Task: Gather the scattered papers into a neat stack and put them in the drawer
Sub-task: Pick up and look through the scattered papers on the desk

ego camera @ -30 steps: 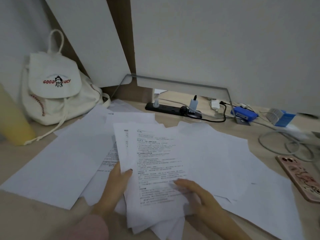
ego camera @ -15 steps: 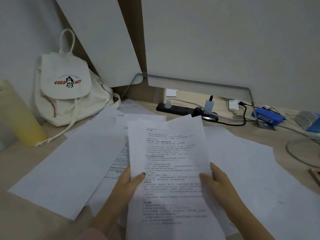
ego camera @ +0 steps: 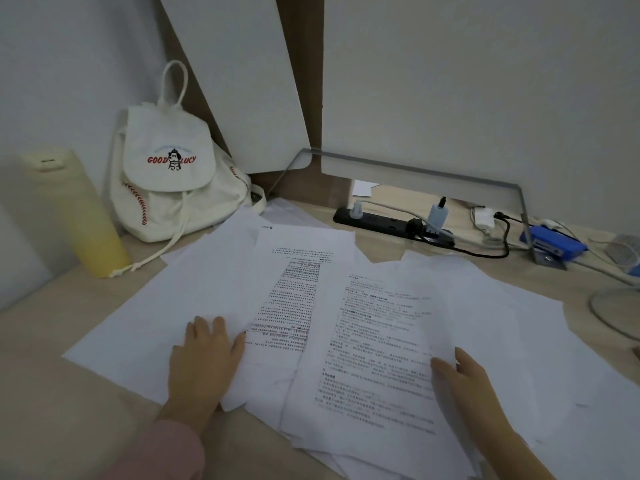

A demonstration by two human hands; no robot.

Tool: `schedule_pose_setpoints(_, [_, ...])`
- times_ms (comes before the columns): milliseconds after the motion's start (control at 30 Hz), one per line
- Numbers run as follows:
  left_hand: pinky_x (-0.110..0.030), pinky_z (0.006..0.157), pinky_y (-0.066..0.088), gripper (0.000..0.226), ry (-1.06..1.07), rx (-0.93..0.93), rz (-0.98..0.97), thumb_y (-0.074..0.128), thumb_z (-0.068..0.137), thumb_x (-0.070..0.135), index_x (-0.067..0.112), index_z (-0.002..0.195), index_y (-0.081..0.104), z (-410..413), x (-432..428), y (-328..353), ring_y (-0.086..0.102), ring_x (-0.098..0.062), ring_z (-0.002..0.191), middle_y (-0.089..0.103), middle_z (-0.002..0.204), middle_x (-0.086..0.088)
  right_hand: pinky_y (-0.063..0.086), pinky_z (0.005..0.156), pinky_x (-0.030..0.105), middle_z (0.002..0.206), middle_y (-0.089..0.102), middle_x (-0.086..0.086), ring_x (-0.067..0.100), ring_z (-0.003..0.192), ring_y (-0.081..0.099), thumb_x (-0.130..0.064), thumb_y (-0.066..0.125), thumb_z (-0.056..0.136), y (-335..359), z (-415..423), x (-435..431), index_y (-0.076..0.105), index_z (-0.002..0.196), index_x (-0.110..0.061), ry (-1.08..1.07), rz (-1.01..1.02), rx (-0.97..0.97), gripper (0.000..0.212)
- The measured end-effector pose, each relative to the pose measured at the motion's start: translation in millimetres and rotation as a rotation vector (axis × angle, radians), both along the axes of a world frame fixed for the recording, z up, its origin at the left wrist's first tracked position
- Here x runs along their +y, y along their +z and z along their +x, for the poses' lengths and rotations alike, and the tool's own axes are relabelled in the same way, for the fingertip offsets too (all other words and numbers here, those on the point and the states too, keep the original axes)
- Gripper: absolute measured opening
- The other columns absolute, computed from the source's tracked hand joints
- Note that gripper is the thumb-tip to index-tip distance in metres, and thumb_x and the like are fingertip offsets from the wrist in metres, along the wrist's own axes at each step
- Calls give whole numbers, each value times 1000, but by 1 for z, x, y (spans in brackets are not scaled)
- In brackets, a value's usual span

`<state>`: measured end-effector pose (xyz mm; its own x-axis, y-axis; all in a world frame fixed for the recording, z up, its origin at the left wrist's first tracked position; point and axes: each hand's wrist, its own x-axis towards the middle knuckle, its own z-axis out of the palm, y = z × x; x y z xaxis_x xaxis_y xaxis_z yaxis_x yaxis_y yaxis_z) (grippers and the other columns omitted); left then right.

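Now, in the head view, the printed sheet [ego camera: 374, 341] that both hands held raised half a second ago lies flat on the desk [ego camera: 52, 393], on top of the loose bundle at the near edge. The left hand [ego camera: 204, 358] has let go of it and moved to the left. It rests palm down, fingers straight and together, on a blank sheet [ego camera: 156, 320], with its thumb touching the lower edge of a second printed sheet [ego camera: 294, 299]; it grips nothing. A pink sleeve [ego camera: 162, 452] covers its wrist. The right hand [ego camera: 464, 379] is still at the right edge of the top printed sheet, but lower than before. Its thumb reaches onto the page and its fingers lie nearly straight on the papers beside it, so it looks open and flat rather than gripping.

The papers are still scattered: overlapping sheets fan across the middle of the desk, blank ones to the left and right and the two printed ones between the hands.

Behind them, a white backpack [ego camera: 162, 181] leans in the corner with a yellow bottle [ego camera: 76, 216] to its left. A black power strip [ego camera: 381, 220] and a blue stapler [ego camera: 550, 242] sit along the back, placed as before.
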<state>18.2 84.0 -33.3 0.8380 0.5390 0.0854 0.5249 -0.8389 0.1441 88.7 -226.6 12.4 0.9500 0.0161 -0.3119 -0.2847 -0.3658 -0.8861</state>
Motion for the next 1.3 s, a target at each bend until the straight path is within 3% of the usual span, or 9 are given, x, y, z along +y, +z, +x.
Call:
schedule_pose_setpoints(67, [-24,37,31,26,-76,0,105,79,60,6,-1,69,55,1,3,1,56,-34,49,57,61,-23,39,57,27,95,62,26,24,70,54,-7,43,91,1,-1,1,55,98,7,1,-14,-10,19])
schedule_pose_setpoints(200, [-32,59,40,37,-12,-56,66,35,87,2,5,119,54,-3,8,16,64,-28,84,66,98,-12,39,56,27,84,60,22,22,67,52,-6,43,92,3,-4,1,56,94,5,2,-24,-40,18])
schedule_pose_setpoints(433, [-32,96,40,36,-27,-498,-658,38,98,16,17,132,50,-19,-18,66,54,-22,116,61,125,-5,43,58,27,84,65,8,21,73,59,-8,44,91,7,-4,0,58,82,-10,22,6,-53,17])
schedule_pose_setpoints(567, [-19,81,48,24,-96,-648,-1149,48,93,12,27,105,63,-25,-47,103,65,7,86,73,89,19,43,56,26,85,65,13,20,72,59,-7,44,91,4,-3,-3,58,87,-3,31,15,-32,15])
schedule_pose_setpoints(700, [-27,62,56,19,-79,-670,-1446,54,88,16,26,98,67,-24,-62,121,72,-11,78,76,87,7,44,62,29,92,65,22,23,70,57,-5,45,90,0,0,-6,56,87,4,28,49,-13,15])
schedule_pose_setpoints(833, [-37,70,55,25,-14,-694,-1598,57,84,20,21,108,67,-18,-66,119,70,-25,88,75,98,-3,49,62,28,89,67,19,25,74,62,-4,45,90,-2,2,-9,59,91,3,41,92,14,16])
schedule_pose_setpoints(1033, [-33,64,48,19,262,-768,-1766,49,93,32,21,96,64,-15,-88,84,63,-21,81,69,88,-1,48,73,36,103,61,32,29,78,62,-21,44,95,-10,6,-12,53,90,7,19,113,31,30])
schedule_pose_setpoints(1200, [-41,86,46,36,322,-580,-1941,48,94,23,5,125,54,-4,-105,47,56,-28,102,65,108,-12,47,96,47,107,68,14,30,99,64,-43,36,97,-14,11,-13,62,107,-11,14,150,55,43])
schedule_pose_setpoints(1300, [-36,73,55,28,267,-282,-1970,51,92,15,3,116,57,4,-121,38,59,-32,103,65,109,-18,50,91,45,110,70,7,28,101,65,-50,39,93,-13,14,-16,63,114,-20,26,277,101,44])
